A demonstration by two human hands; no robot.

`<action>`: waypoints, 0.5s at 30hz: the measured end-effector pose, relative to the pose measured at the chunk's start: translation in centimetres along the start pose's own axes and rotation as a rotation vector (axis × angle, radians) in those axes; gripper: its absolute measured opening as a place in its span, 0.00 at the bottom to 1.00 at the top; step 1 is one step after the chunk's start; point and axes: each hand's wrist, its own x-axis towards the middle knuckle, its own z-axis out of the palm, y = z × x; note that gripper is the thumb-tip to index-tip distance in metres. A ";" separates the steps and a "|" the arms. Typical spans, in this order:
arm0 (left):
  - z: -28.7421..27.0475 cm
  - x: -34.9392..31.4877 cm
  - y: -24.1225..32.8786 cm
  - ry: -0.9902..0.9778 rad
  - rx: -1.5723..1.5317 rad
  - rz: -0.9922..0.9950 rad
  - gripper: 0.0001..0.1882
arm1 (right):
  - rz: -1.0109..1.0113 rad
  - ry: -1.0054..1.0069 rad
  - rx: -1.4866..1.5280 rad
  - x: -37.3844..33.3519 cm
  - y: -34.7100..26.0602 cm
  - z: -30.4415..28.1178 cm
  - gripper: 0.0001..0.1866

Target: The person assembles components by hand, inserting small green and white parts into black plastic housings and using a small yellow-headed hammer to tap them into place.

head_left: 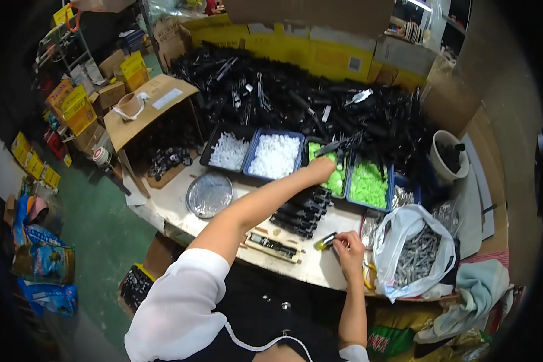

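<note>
My left hand reaches across the bench to a tray of bright green small parts. Its fingers curl down among them, and what they pinch is hidden. Close to the bench's front edge, my right hand closes on a small black and yellow-green piece whose kind I cannot make out. Left of that hand lies a pale fixture block with a black part set in it. Several slim black parts lie in a row beneath my left forearm.
Trays of white parts and more green parts stand in line. Behind them rises a heap of black parts. A round tray sits left; a plastic bag of grey metal pieces and a white bucket are right.
</note>
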 end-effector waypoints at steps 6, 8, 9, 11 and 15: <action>-1.0 0.1 -1.0 -0.001 0.005 -0.044 0.04 | 0.012 -0.014 0.071 0.7 0.2 -0.2 0.05; -0.8 0.5 -1.6 -0.002 -0.004 -0.047 0.04 | 0.012 -0.011 0.076 1.0 0.2 -0.1 0.05; -0.7 0.7 -1.8 -0.007 -0.016 -0.046 0.04 | 0.018 -0.005 0.080 1.1 0.1 0.0 0.05; -0.8 0.8 -1.9 0.034 -0.024 -0.059 0.04 | 0.014 -0.003 0.082 1.2 0.1 0.1 0.05; -0.8 1.2 -2.3 0.088 -0.101 -0.049 0.06 | 0.022 0.016 0.088 0.8 0.8 0.0 0.05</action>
